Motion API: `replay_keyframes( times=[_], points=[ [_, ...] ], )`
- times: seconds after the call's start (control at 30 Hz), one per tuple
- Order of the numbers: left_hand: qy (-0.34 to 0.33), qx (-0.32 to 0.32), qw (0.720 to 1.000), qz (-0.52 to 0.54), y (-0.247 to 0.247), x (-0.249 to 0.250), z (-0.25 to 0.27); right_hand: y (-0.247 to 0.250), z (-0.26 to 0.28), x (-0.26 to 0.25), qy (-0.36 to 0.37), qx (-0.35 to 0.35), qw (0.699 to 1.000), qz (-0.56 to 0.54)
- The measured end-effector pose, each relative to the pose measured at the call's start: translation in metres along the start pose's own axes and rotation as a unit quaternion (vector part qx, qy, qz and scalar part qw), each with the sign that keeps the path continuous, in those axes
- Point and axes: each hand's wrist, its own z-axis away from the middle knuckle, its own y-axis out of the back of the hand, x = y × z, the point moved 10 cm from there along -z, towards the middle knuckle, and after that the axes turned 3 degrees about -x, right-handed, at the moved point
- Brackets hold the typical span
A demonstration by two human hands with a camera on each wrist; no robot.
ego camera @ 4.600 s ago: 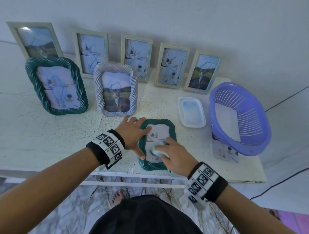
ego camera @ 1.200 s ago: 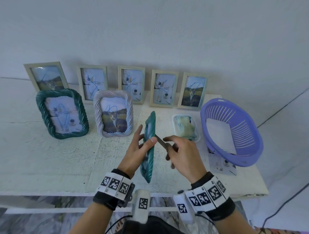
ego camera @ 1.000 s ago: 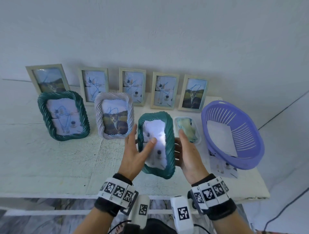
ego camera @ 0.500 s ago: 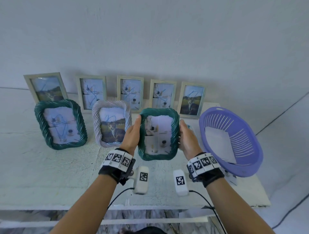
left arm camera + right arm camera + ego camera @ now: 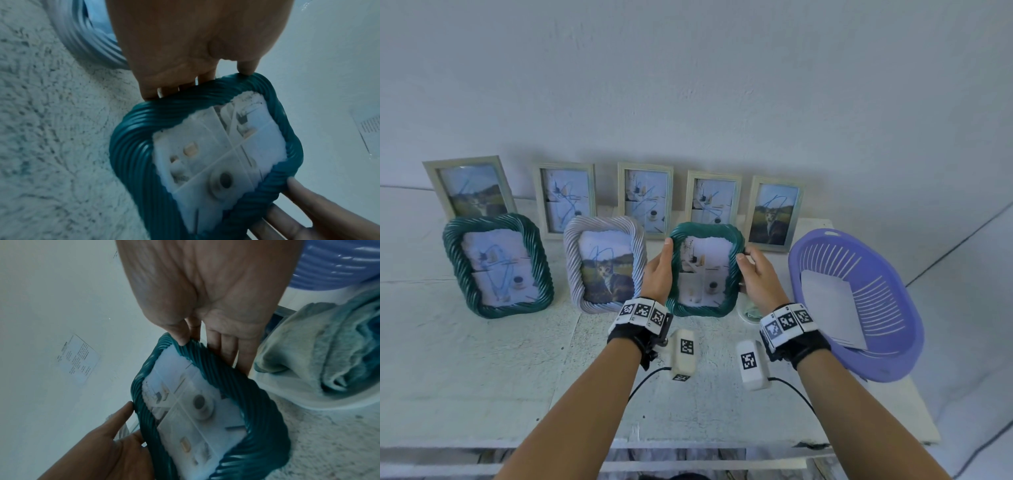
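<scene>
**Both hands hold a teal picture frame upright on the tabletop's back half**

The teal picture frame (image 5: 703, 270) is upright, its photo facing the person. It stands just right of a grey twisted-rim frame (image 5: 604, 263) and in front of the plain frames (image 5: 645, 198) lined along the tabletop's back edge. The left hand (image 5: 658, 274) grips the frame's left side, with the thumb lying on the front of the rope-patterned rim and the fingers reaching behind. The right hand (image 5: 756, 281) grips the right side the same way, thumb on the front and fingers behind. Whether the frame's lower edge touches the tabletop (image 5: 482, 359) cannot be told.

A second teal frame (image 5: 496, 265) stands left of the grey one, toward the left edge. The five plain frames lean against the wall. A purple slotted basket (image 5: 887, 274) with a sheet of paper (image 5: 832, 308) inside sits at the right edge. Between the basket and the held frame, just beyond the right wrist, a small white tray (image 5: 298, 400) holds a folded blue-green cloth (image 5: 333, 345).
</scene>
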Motion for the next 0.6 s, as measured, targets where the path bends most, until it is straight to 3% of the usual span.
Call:
replay_keyframes(
  times=[0.13, 0.33, 0.4, 0.5, 0.53, 0.6],
  points=[
    [-0.018, -0.02, 1.0, 0.009, 0.002, -0.005, -0.003, -0.001, 0.003, -0.001, 0.009, -0.008, 1.0, 0.012],
    [-0.044, -0.058, 0.991, -0.114, 0.011, -0.032, 0.007, 0.005, 0.006, 0.006, 0.006, 0.005, 0.999, 0.053],
    [-0.075, -0.074, 0.98, -0.17, 0.016, -0.036, 0.019, 0.017, 0.015, 0.0, 0.024, 0.058, 0.992, 0.105],
    [-0.115, -0.076, 0.954, -0.266, 0.032, -0.038, 0.04, 0.034, 0.042, -0.029, 0.121, 0.208, 0.953, 0.186],
    [-0.129, -0.07, 0.946, -0.288, 0.04, -0.038, 0.045, 0.03, 0.05, -0.038, 0.148, 0.228, 0.941, 0.2],
    [-0.163, -0.046, 0.941, -0.294, 0.059, -0.028, 0.054, 0.005, 0.059, -0.054, 0.2, 0.206, 0.935, 0.208]
  ],
)
